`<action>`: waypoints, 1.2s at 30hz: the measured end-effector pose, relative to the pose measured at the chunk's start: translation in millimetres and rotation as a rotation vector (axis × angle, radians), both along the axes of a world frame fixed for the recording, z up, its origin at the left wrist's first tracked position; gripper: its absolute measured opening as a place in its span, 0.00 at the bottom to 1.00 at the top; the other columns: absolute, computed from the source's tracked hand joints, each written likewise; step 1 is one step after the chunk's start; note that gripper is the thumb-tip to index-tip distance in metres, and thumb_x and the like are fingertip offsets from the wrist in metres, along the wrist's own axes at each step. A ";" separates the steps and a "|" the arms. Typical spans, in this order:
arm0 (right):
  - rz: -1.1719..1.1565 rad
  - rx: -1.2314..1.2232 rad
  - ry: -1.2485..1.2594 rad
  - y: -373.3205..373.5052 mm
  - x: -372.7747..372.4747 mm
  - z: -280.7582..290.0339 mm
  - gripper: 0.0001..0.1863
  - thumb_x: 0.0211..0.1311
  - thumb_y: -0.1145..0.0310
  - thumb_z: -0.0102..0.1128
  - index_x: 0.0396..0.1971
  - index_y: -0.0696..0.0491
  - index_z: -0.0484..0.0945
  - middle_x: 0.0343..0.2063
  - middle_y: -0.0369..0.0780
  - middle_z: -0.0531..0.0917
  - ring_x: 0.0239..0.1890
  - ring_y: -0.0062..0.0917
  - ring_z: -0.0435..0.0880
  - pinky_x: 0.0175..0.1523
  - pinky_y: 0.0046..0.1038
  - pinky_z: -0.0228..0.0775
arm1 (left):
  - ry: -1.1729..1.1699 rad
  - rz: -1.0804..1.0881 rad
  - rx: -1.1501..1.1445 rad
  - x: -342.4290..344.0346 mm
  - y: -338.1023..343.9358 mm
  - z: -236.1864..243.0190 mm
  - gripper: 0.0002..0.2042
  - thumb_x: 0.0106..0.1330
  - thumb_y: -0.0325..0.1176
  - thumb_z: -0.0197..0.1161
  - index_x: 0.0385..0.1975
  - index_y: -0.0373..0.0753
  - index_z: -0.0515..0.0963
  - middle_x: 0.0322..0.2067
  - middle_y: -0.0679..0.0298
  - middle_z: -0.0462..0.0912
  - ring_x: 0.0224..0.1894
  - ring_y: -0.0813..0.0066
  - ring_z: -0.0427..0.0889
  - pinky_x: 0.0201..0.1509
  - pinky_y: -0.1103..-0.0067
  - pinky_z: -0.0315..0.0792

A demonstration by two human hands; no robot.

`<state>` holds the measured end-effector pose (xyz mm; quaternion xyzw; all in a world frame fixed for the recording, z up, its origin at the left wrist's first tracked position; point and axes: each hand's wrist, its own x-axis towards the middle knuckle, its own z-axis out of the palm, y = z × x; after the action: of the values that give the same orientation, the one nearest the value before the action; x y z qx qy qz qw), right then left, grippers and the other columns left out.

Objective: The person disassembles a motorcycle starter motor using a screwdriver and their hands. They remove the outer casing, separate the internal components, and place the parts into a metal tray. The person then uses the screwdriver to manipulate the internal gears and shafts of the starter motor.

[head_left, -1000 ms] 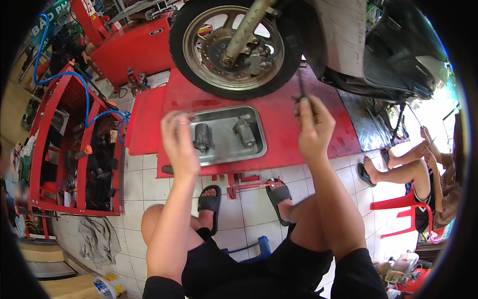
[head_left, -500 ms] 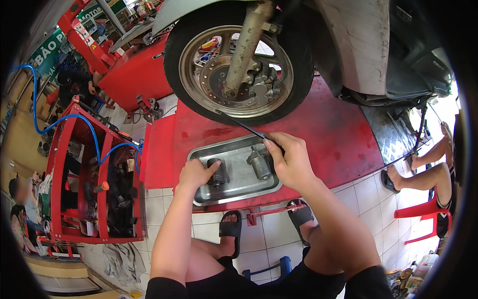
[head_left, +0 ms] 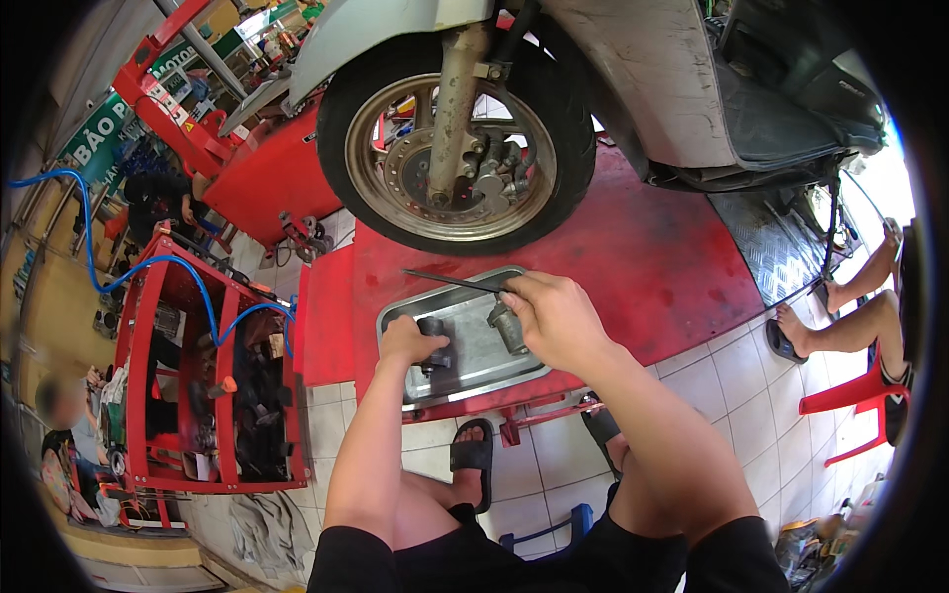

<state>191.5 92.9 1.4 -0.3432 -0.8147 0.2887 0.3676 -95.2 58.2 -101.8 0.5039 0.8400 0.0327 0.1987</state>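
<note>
1. left of frame centre, my left hand curls, thumb across a dark metal cylinder in a silver rectangular metal tray; grip, i can't tell.
2. my closed right hand holds a thin dark rod.

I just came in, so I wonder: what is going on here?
The person's left hand is on a dark cylindrical part in a metal tray. The right hand holds a thin dark rod; a grey cylindrical part lies beside that hand, in the same tray. The tray lies on a red platform, near the front wheel of a motorbike.
</note>
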 end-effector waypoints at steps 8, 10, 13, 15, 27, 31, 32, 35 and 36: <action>-0.072 -0.504 0.092 8.4 -0.3 -9.1 0.11 0.67 0.69 0.57 0.37 0.64 0.81 0.30 0.54 0.85 0.34 0.45 0.85 0.42 0.38 0.74 | -1.785 0.553 0.633 16.2 -0.2 64.8 0.22 0.58 0.42 0.67 0.45 0.32 0.75 0.38 0.53 0.82 0.39 0.58 0.82 0.49 0.63 0.77; -0.029 -0.556 0.110 7.2 -4.2 -16.4 0.12 0.67 0.68 0.57 0.41 0.63 0.81 0.30 0.51 0.85 0.34 0.40 0.86 0.42 0.37 0.74 | -2.032 0.696 0.634 34.5 -8.1 90.1 0.21 0.62 0.45 0.63 0.44 0.33 0.73 0.42 0.50 0.80 0.42 0.56 0.80 0.51 0.63 0.76; 0.064 -0.635 0.186 -2.9 -13.6 -21.0 0.15 0.69 0.66 0.58 0.45 0.63 0.80 0.29 0.48 0.86 0.33 0.33 0.86 0.40 0.36 0.73 | -2.174 0.882 0.626 55.0 -25.7 115.9 0.21 0.63 0.49 0.63 0.40 0.35 0.73 0.41 0.52 0.81 0.41 0.57 0.80 0.50 0.65 0.77; 0.122 -0.674 0.174 -11.8 -16.8 -17.6 0.17 0.70 0.64 0.58 0.48 0.63 0.78 0.28 0.45 0.85 0.30 0.27 0.83 0.38 0.32 0.72 | -2.107 0.932 0.671 49.6 -31.5 108.5 0.22 0.62 0.50 0.64 0.41 0.35 0.74 0.39 0.53 0.81 0.40 0.60 0.80 0.47 0.67 0.78; 0.290 -0.960 0.343 -43.8 -32.1 3.9 0.17 0.71 0.59 0.61 0.39 0.61 0.77 0.21 0.32 0.75 0.20 0.12 0.66 0.25 0.20 0.58 | -1.655 0.599 1.050 48.7 -38.7 112.5 0.30 0.69 0.67 0.47 0.36 0.40 0.71 0.30 0.57 0.80 0.28 0.64 0.80 0.35 0.69 0.76; 0.300 -1.137 0.412 -53.0 -36.4 6.4 0.18 0.70 0.57 0.61 0.39 0.59 0.76 0.24 0.34 0.77 0.12 0.08 0.57 0.15 0.18 0.45 | -1.266 0.352 1.245 62.2 -39.2 109.4 0.33 0.71 0.68 0.41 0.37 0.37 0.72 0.28 0.57 0.80 0.28 0.66 0.81 0.34 0.72 0.76; 0.288 -1.145 0.446 -54.5 -38.1 7.6 0.18 0.70 0.56 0.61 0.39 0.60 0.77 0.23 0.34 0.77 0.12 0.08 0.57 0.15 0.18 0.44 | -1.135 0.283 1.285 63.5 -40.1 106.0 0.34 0.71 0.68 0.40 0.37 0.37 0.73 0.28 0.58 0.80 0.28 0.66 0.81 0.34 0.73 0.76; 0.247 -1.159 0.534 -59.5 -41.3 16.3 0.21 0.72 0.54 0.58 0.39 0.61 0.78 0.16 0.30 0.70 0.12 0.07 0.54 0.16 0.18 0.42 | -0.802 0.029 1.427 67.6 -42.1 102.6 0.41 0.65 0.72 0.47 0.52 0.31 0.68 0.32 0.57 0.81 0.31 0.71 0.82 0.37 0.77 0.77; 0.265 -1.174 0.543 -59.4 -40.7 15.7 0.22 0.72 0.53 0.58 0.38 0.62 0.78 0.15 0.29 0.68 0.12 0.07 0.53 0.16 0.18 0.42 | -0.659 -0.046 1.471 70.4 -43.4 103.3 0.43 0.64 0.72 0.50 0.56 0.30 0.66 0.32 0.57 0.81 0.31 0.72 0.82 0.37 0.78 0.76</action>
<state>150.8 33.5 17.2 -0.2985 -0.4355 0.8041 0.2733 -24.8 14.8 1.4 0.4874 0.4909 0.7201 0.0542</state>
